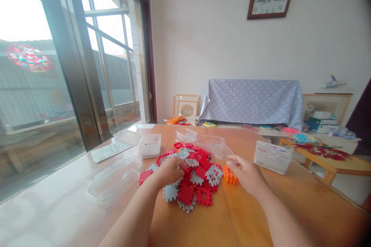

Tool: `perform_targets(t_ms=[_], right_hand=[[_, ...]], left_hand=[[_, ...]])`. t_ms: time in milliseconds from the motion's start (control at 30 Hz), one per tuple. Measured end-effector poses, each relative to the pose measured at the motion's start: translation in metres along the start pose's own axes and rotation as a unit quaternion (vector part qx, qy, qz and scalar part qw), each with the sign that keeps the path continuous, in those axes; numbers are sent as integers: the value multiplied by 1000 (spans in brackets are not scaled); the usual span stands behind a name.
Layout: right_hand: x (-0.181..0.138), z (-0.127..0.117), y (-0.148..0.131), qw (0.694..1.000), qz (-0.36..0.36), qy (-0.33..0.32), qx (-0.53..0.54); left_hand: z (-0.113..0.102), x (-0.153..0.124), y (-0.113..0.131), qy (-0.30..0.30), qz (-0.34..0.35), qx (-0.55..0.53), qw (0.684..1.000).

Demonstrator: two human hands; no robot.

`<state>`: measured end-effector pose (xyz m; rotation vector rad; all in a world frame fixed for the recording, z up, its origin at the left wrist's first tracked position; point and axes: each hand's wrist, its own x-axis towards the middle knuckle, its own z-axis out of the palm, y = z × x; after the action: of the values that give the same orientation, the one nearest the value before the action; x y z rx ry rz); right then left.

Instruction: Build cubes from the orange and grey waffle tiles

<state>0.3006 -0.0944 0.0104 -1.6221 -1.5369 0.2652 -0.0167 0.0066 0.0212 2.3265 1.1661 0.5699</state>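
Note:
A heap of red and grey interlocking plastic tiles point(197, 179) with notched edges lies mid-table; some are solid, others have window-like grids. My left hand point(171, 170) reaches into the heap's left side, fingers curled down among the tiles. Whatever its fingertips grip is hidden. To the right of the heap, a small row of orange notched tiles point(230, 175) stands on the wood. My right hand point(246, 171) hovers at these orange tiles, fingers stretched forward and thumb apart, with no tile visible in it.
A clear plastic lid point(114, 179) and a white box point(150, 146) lie left of the heap. Behind it sits a clear container point(210, 144). A translucent box point(272, 157) stands at the right. A printed white sheet point(111, 151) lies near the window.

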Motion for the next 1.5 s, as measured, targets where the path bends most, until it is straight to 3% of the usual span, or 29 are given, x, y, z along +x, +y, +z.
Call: perform_targets(t_ms=[267,600,1100,1500], right_hand=[[-6,20,-12,998,-25,-35,42],[-11,33,-18,995,-27,-75,62],[-11,39,-19,994,-32,-79,70],[-14,36,-24,996,-33,-75,47]], left_hand=[[-8,-5,3,77,-33,180,980],[-7,-11,4,43,-65,240,968],[-7,-11,-8,-10,-71,235,969],[-3,-7,-10,-11,-76,229,970]])
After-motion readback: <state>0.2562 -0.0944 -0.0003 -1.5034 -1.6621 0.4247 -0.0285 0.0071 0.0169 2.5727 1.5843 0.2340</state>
